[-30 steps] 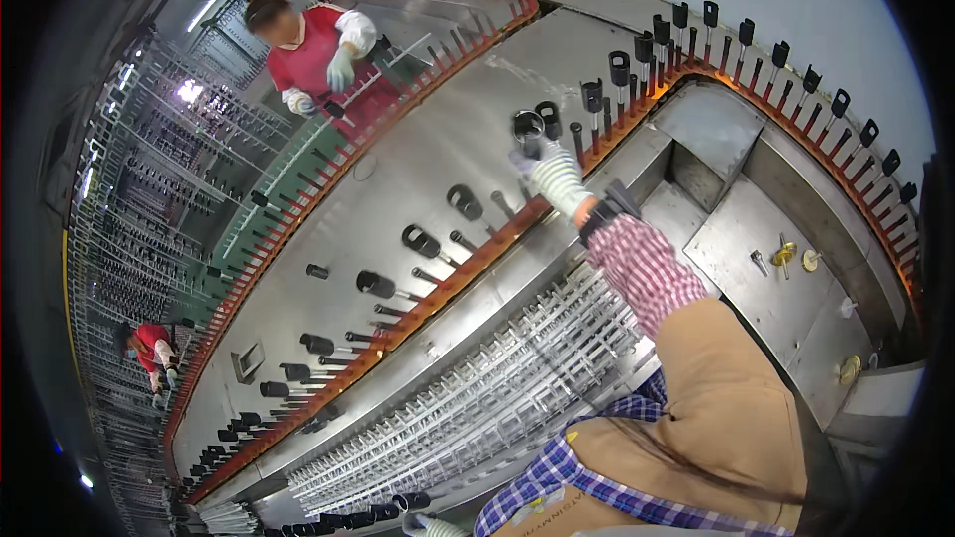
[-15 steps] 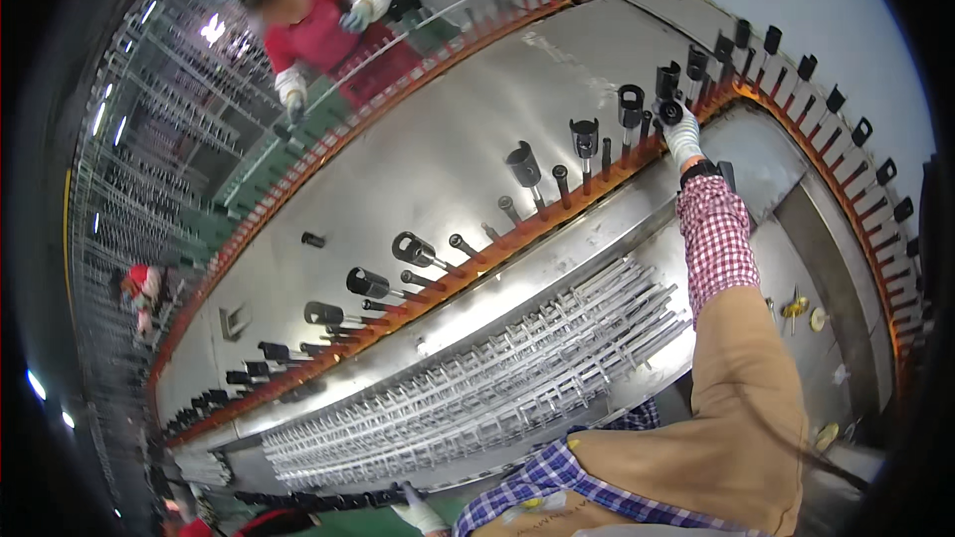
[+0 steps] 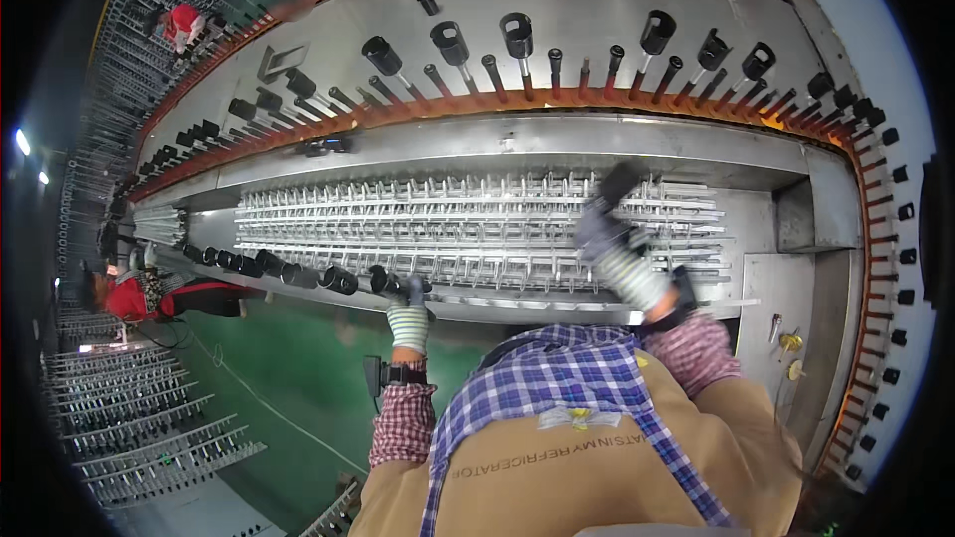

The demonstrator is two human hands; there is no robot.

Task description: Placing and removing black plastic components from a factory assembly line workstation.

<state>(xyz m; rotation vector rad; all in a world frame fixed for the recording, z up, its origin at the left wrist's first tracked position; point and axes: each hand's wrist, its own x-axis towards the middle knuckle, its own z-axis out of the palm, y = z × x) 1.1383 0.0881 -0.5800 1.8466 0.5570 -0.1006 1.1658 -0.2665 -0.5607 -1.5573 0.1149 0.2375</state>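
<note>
My right hand (image 3: 629, 264), in a striped glove and smeared by motion, carries a black cylindrical part (image 3: 619, 184) above a stack of silver metal hanging racks (image 3: 477, 229). My left hand (image 3: 406, 316), also in a striped glove, is closed at the near edge of the stack, on a rack bar whose grip is partly hidden by the fingers. Along this bar to the left runs a row of black cylindrical parts (image 3: 296, 274), the nearest one (image 3: 380, 279) right beside my left fingers.
An orange-lit conveyor slot (image 3: 557, 97) bears upright spindles with black cut-out cylinders (image 3: 516, 35) and bends round on the right. A loose black piece (image 3: 428, 3) and a metal bracket (image 3: 282, 62) lie on the steel top. A person in red (image 3: 139, 298) works at left.
My right hand has come away from the conveyor with a black cylindrical part, back over the racks. My view has turned down and left, bringing my left hand fully into sight.
</note>
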